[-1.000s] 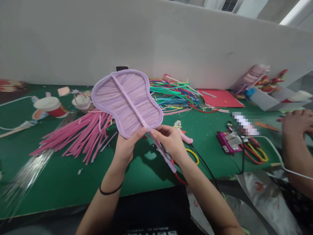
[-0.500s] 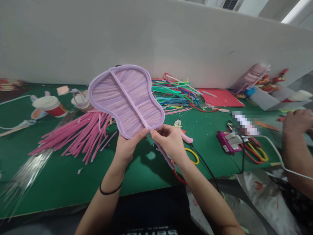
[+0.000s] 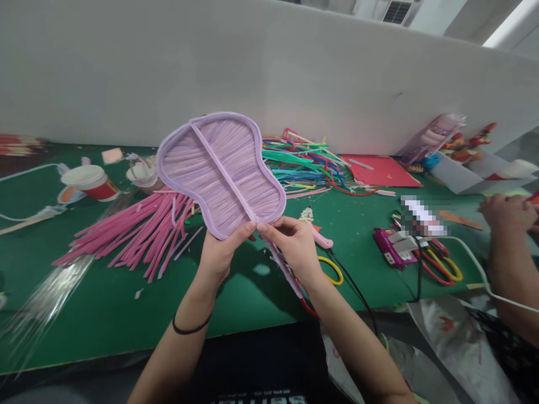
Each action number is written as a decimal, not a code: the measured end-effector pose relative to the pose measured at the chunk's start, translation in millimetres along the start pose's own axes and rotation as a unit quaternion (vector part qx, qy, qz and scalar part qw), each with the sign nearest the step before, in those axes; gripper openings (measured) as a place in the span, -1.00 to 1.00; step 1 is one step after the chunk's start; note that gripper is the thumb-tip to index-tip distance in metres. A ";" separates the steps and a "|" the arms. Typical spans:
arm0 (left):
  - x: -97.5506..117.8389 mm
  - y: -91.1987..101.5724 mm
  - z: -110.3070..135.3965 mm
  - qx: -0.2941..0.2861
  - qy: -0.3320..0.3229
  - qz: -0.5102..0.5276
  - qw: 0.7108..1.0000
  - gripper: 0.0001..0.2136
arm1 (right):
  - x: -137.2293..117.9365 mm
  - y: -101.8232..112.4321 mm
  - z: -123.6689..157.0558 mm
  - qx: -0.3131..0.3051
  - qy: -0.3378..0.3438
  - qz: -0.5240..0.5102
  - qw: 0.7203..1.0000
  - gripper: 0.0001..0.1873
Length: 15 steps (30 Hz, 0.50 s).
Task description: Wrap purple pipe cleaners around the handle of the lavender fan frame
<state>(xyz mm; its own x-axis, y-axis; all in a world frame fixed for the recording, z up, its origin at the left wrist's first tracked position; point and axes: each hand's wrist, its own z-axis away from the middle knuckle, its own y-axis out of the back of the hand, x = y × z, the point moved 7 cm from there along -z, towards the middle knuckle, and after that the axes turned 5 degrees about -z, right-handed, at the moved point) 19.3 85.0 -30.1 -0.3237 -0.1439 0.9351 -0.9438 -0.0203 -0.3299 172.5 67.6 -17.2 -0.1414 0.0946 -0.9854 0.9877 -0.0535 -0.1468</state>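
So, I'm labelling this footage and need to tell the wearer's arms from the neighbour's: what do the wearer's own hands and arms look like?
Both the left hand and right hand are ungloved, and no sleeves show on the forearms. A thin black band circles the left forearm near the wrist; none shows on the right.

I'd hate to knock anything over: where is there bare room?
Mostly bare green table lies between pink stems, left forearm and near edge; a smaller patch between pink tool and purple power strip. Crowded: multicoloured stems behind the lilac piece.
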 end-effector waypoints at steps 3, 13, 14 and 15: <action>1.2 -0.6 0.1 -0.005 -0.007 -0.011 1.000 -0.77 | 2.1 0.4 -0.2 0.014 0.004 -0.015 1.000 -0.73; 5.0 -3.0 1.4 -0.010 0.013 0.023 1.000 -0.75 | -6.7 -3.7 2.9 -0.043 -0.002 -0.050 0.998 -0.72; 4.8 -2.6 1.3 -0.011 0.012 0.024 1.000 -0.75 | -6.4 -4.0 2.9 -0.043 -0.004 -0.056 0.997 -0.73; 4.5 -2.0 1.4 -0.012 0.013 0.025 1.000 -0.76 | -5.8 -4.6 2.9 -0.045 -0.006 -0.062 0.997 -0.74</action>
<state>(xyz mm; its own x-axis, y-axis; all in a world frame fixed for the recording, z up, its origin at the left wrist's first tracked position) 19.9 83.1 -25.5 -0.3723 -0.1193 0.9204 -0.9274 0.0097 -0.3739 168.5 64.4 -11.0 -0.2623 0.0831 -0.9614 0.9647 0.0475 -0.2591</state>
